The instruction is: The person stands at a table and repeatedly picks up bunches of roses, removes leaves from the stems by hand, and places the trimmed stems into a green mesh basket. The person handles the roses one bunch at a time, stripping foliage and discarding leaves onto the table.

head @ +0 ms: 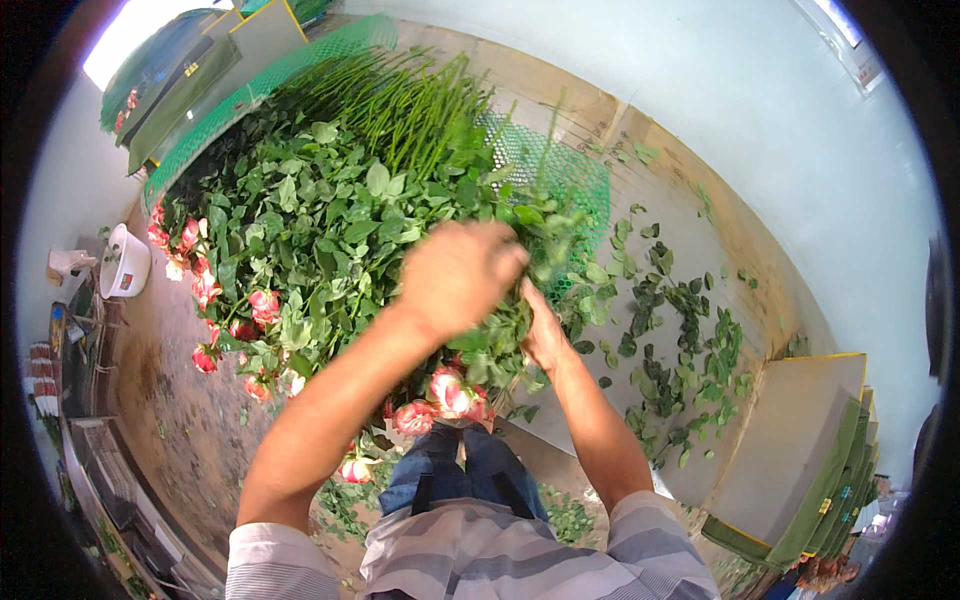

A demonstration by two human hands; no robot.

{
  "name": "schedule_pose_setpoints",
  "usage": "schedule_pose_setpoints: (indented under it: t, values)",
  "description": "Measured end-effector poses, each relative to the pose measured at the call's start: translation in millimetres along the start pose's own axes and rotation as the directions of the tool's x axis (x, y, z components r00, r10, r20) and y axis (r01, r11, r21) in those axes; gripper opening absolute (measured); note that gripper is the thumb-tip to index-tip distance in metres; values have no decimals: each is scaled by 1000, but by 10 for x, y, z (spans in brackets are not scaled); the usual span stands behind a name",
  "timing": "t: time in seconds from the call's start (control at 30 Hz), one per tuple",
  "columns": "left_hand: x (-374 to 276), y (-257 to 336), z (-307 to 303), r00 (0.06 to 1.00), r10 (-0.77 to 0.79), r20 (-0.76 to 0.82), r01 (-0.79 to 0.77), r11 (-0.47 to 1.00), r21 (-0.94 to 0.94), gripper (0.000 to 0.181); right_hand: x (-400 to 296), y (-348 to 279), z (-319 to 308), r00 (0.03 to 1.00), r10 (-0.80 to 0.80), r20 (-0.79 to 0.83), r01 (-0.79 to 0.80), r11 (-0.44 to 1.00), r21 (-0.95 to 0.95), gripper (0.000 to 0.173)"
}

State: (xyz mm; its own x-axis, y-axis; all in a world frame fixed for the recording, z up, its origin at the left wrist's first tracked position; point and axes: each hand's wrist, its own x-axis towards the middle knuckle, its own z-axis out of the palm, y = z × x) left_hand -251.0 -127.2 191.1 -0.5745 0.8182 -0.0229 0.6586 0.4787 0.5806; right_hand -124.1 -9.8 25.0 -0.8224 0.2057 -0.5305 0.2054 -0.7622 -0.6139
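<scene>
A large heap of pink-and-white roses with leafy green stems [322,210] lies before me, blooms toward the left and near side, bare stem ends at the far side. My left hand [465,277], blurred, is over the leaves at the heap's right part; its fingers are too blurred to read. Close beside it, my right hand [544,326] is around leafy rose stems, its fingers partly hidden by foliage. Several rose blooms [450,394] hang just below the hands, near my waist. Blurred leaves and stems stand beyond the hands, over green plastic mesh [592,195].
Loose leaves [675,322] litter the grey work surface [622,375] at the right. Green-covered panels with yellow edges [795,442] stand at the lower right, others [187,82] at the upper left. A white tub [126,262] is at the left; a pale wall [750,97] rises beyond.
</scene>
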Motion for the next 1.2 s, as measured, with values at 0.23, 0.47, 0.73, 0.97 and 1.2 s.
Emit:
schedule_pose_setpoints:
  t: [0.23,0.47,0.73,0.97,1.2]
  values:
    - [-270,-1889,-270,829,-536,160,513,843,161,99,85,-66,449,951,-206,-232,108,921,-375,33]
    - [-119,-1862,230,795,-533,289,525,844,113,108,285,113,887,949,-149,-278,-4,875,-485,55]
    - [-71,-1266,169,895,-445,36,443,895,49,82,419,540,340,904,-336,-265,280,933,-225,42]
    - [44,219,649,952,-297,74,273,934,228,58,-611,30,-54,855,-261,-449,147,951,-273,35]
    - [238,1041,1804,908,-356,219,207,838,505,66,-960,135,-1394,798,-149,-584,64,984,-165,54]
